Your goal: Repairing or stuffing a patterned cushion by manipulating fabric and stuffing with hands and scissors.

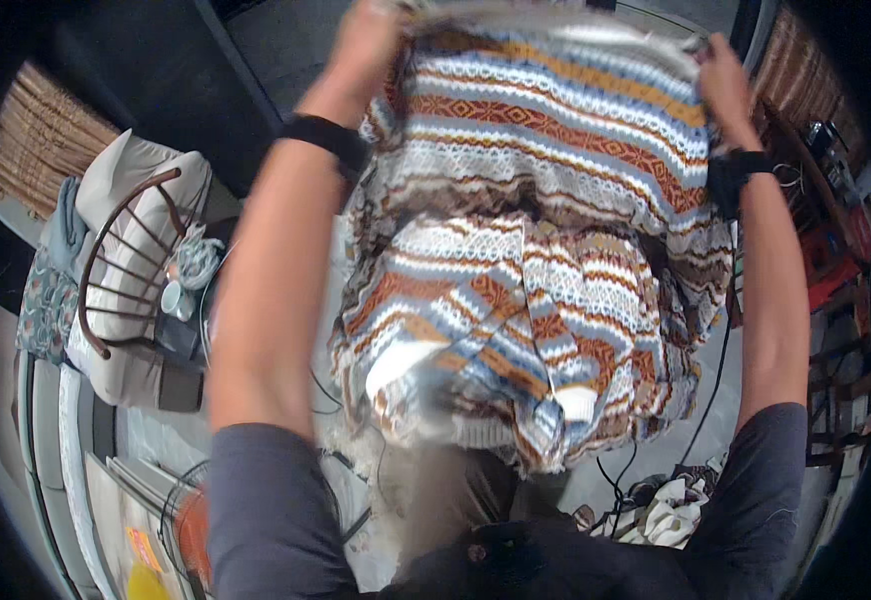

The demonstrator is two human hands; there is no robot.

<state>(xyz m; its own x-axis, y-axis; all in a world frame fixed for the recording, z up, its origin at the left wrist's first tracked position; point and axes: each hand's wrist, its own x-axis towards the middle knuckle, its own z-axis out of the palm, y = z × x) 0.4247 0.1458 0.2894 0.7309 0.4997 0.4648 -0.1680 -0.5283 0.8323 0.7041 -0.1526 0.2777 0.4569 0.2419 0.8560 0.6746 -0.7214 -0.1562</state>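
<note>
A knitted fabric [548, 112] with white, grey, rust-orange and blue bands is spread between my raised hands. My left hand [369, 52] grips its top left corner. The top right corner is in my right hand [723, 88]. Below the raised part lies more of the same patterned knit [593, 300], bunched and folded. White ribbed cuffs [576, 405] show on this lower part. Whether the upper and lower parts are one garment, I cannot tell. My left fingertips are blurred and partly hidden by the cloth.
To the left stand a beige cushioned seat [98, 375], a curved wooden spindle rail [122, 259] and a white mug [173, 298]. An orange fan [194, 525] is at lower left. Black cables [717, 390] run near a heap of cloth [668, 514] at lower right.
</note>
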